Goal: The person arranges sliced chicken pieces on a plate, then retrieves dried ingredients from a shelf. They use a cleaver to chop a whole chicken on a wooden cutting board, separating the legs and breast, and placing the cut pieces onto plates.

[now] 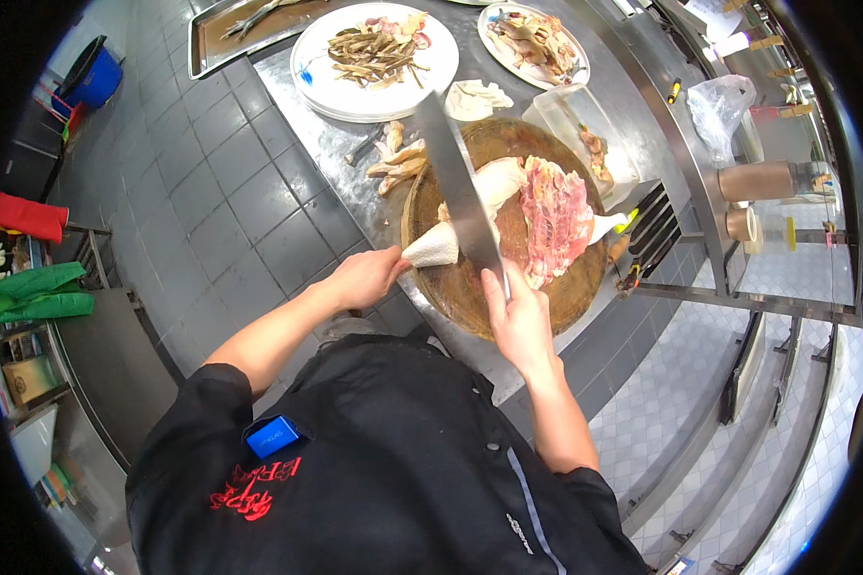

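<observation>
My left hand (374, 277) pinches the narrow end of a pale, skin-on poultry piece (431, 246) at the left edge of a round wooden chopping block (503, 309). My right hand (523, 316) grips a cleaver (457, 172) by its handle. Its broad blade slants up and left over the block and hides part of the meat; whether it touches the held piece I cannot tell. Right of the blade lies another skin-on portion (502, 178), beside an opened poultry carcass (555, 208) with pink flesh and ribs facing up.
Poultry feet (397, 167) lie left of the block, with a crumpled white cloth (476, 99) behind. Beyond are a round white plate (313, 47) of brown strips and an oval plate (489, 43) of meat pieces. A clear plastic container (546, 108) and slotted metal rack (647, 223) stand right.
</observation>
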